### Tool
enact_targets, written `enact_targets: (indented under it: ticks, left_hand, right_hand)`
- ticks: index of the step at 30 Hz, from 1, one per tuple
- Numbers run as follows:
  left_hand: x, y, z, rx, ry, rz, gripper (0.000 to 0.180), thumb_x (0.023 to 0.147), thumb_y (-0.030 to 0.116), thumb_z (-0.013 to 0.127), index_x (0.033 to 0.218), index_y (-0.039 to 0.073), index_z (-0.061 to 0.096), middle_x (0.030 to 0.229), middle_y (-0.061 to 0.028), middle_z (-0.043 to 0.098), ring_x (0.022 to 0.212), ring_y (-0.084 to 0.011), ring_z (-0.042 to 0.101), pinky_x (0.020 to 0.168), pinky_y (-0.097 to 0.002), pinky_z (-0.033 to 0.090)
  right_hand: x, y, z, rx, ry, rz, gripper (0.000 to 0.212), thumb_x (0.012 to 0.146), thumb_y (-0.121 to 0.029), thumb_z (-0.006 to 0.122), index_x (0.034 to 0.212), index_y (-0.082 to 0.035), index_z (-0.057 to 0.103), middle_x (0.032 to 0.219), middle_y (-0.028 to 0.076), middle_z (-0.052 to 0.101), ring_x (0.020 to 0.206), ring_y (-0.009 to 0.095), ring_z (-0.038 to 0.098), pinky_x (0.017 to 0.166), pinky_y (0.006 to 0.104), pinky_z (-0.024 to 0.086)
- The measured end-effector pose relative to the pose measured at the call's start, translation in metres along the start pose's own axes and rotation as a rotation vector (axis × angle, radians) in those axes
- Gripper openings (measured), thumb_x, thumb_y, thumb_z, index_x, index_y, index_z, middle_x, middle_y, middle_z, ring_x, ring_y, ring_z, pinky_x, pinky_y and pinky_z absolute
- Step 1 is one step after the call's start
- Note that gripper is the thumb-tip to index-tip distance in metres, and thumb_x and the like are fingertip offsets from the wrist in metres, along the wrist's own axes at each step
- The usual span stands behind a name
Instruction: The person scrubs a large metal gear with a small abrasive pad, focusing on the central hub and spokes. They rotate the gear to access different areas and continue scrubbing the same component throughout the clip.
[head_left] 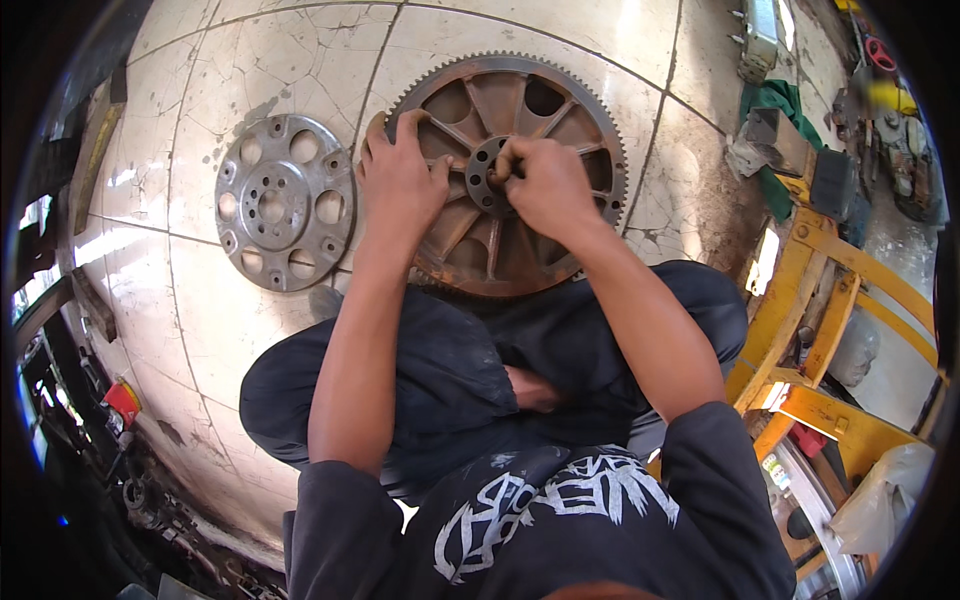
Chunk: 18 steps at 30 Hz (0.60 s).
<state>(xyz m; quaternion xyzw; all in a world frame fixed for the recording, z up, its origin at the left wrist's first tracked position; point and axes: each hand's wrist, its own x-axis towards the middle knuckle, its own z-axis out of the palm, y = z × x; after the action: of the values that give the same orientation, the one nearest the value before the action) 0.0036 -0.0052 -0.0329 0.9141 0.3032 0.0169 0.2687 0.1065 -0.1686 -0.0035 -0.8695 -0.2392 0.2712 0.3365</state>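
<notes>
A large rusty flywheel [468, 245] with a toothed rim and spokes lies flat on the tiled floor in front of my crossed legs. My left hand [402, 178] rests on its left side, fingers apart near the toothed edge and thumb pointing toward the hub. At the dark, drilled hub [481, 188], my right hand [548, 185] is closed, fingers pinched together at its right part. Whatever those fingers hold, if anything, is hidden. To the left of my left forearm lies a thinner grey metal disc [285, 200] with round holes; neither hand touches it.
Cracked pale tiles [320, 60] surround the parts. On the right stand a yellow metal frame [785, 300], a metal box section [780, 140] and a green cloth [780, 105]. Metal clutter and a red object [122, 403] line the left edge. A plastic bag [885, 500] lies lower right.
</notes>
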Motion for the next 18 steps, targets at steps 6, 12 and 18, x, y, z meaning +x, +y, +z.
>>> enact_targets:
  ticks: [6, 12, 18]
  left_hand:
    - [0.004, 0.008, -0.011, -0.138, 0.154, 0.226, 0.039, 0.093, 0.017, 0.078, 0.131, 0.012, 0.071, 0.138, -0.0230, 0.066, 0.133, -0.0403, 0.061, 0.114, -0.0471, 0.048]
    - [0.001, 0.026, -0.025, -0.784, -0.058, 0.180, 0.036, 0.099, 0.010, 0.077, 0.134, 0.004, 0.072, 0.129, -0.0142, 0.076, 0.118, -0.0208, 0.072, 0.100, -0.0336, 0.057]
    - [-0.002, 0.029, -0.026, -0.655, -0.082, 0.158, 0.032, 0.100, 0.010, 0.077, 0.130, -0.001, 0.074, 0.121, -0.0116, 0.078, 0.115, -0.0159, 0.072, 0.101, -0.0306, 0.056]
  right_hand:
    - [0.013, 0.005, -0.042, 0.019, -0.025, -0.163, 0.012, 0.084, -0.014, 0.080, 0.095, -0.007, 0.081, 0.088, 0.016, 0.079, 0.082, 0.031, 0.078, 0.077, 0.0403, 0.060]
    - [0.021, -0.016, -0.075, 0.565, -0.148, 0.008, 0.021, 0.098, -0.006, 0.072, 0.114, 0.007, 0.073, 0.096, 0.011, 0.080, 0.086, 0.015, 0.075, 0.073, 0.0275, 0.056]
    - [0.021, -0.015, -0.073, 0.519, -0.215, -0.080, 0.027, 0.095, -0.013, 0.076, 0.118, 0.000, 0.080, 0.100, 0.017, 0.082, 0.090, 0.021, 0.078, 0.085, 0.0338, 0.059]
